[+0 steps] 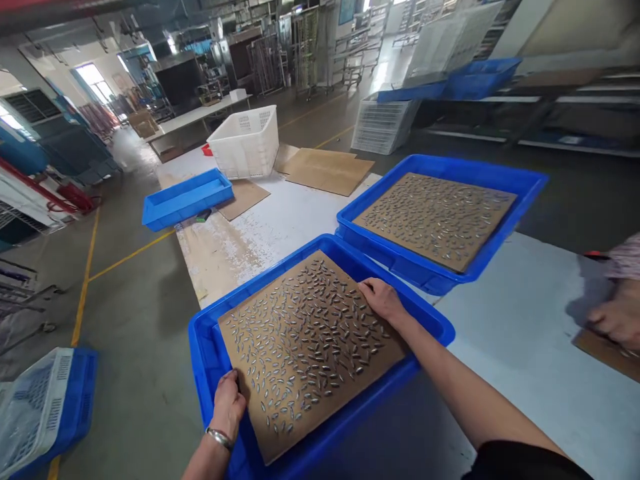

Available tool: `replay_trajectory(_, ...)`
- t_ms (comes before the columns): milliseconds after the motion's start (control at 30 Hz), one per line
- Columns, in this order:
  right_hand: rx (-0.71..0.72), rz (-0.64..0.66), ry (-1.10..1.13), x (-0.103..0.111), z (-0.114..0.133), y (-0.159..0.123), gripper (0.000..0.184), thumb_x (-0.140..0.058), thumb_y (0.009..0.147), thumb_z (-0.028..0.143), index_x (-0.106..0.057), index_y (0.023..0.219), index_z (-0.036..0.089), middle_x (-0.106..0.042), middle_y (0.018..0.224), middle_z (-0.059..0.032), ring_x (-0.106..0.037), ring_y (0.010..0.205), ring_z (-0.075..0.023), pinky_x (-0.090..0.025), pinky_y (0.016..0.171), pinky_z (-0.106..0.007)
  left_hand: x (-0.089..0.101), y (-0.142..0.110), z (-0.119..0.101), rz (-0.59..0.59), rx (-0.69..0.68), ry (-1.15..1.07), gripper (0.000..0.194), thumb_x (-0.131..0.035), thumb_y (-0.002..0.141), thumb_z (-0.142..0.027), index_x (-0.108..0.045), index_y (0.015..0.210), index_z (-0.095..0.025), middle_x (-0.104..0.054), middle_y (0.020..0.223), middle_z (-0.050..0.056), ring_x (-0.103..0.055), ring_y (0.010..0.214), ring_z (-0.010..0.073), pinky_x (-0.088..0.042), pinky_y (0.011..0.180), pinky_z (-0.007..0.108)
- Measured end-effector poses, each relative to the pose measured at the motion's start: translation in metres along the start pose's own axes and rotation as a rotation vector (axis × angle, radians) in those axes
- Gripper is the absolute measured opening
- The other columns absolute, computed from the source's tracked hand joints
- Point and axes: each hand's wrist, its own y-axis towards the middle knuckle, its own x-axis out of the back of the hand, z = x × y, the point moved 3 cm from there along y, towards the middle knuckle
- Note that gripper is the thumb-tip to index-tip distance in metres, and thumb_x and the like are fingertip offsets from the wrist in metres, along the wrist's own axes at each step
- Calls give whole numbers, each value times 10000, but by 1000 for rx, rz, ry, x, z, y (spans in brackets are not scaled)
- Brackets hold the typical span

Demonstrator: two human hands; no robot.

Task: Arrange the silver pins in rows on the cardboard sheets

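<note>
A brown cardboard sheet covered with many small, shiny silver oval pieces lies inside a blue plastic tray. My left hand, with a bracelet at its wrist, grips the sheet's left edge, fingers closed on it. On the opposite side my right hand pinches the sheet's right edge. The sheet sits slightly tilted within the tray walls. What the silver pieces are, I cannot make out. Behind and to the right stands a second blue tray, holding a similar sheet with silver pieces.
On the white table stand a white plastic crate, a shallow blue tray and loose cardboard sheets. Another person's hand is at the right edge, near cardboard. Stacked crates stand on the floor at lower left.
</note>
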Motion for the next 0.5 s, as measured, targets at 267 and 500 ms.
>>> replay_trajectory(267, -30, 32, -27, -38, -4, 17, 231, -537, 949, 209, -760, 977, 157, -779, 1072, -118, -694, 1021, -202, -470, 906, -260, -10, 13, 4, -45, 39, 169, 309, -667, 982, -431, -672, 1148, -170, -705, 1115, 68, -696, 969, 210, -594, 853, 392)
replay_trajectory(500, -62, 78, -57, -50, -15, 23, 240, -541, 969, 203, -771, 1020, 159, -774, 1085, -112, -686, 1024, -194, -458, 892, -249, -12, 25, 17, -74, -83, 280, 124, -705, 814, -214, -629, 716, -204, -712, 733, 83, -751, 812, 298, -570, 787, 379)
